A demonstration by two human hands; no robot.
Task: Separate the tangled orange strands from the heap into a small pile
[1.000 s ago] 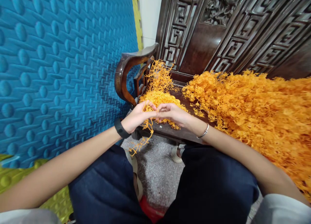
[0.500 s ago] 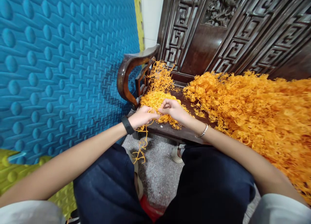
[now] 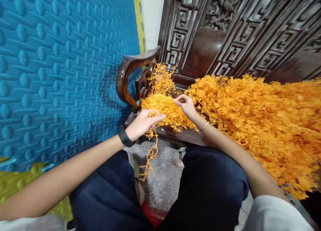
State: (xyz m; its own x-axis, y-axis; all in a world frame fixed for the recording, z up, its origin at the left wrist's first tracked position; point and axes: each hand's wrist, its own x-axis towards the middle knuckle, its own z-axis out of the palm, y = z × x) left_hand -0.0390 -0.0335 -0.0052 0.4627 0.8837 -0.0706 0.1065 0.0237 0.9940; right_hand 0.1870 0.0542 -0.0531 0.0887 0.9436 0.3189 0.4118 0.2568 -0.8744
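Observation:
My left hand (image 3: 142, 123) is closed on a strand of orange branchy plastic pieces (image 3: 151, 154) that dangles below the seat edge toward the floor. My right hand (image 3: 186, 105) reaches over a small orange heap (image 3: 163, 105) on the dark wooden bench seat (image 3: 175, 134), its fingers pinched together near the heap's top; what they hold I cannot make out. A much larger pile of the same orange pieces (image 3: 263, 120) covers the bench to the right of my right arm.
A blue embossed foam mat (image 3: 57, 67) stands against the left side. The bench's curved armrest (image 3: 127, 75) and carved back (image 3: 225, 27) rise behind the heaps. My knees in dark trousers (image 3: 208, 187) frame a speckled floor (image 3: 163, 181).
My hands have come apart: the right moved up and back over the small heap, while the left stayed by the seat edge and the hanging strand now reaches lower.

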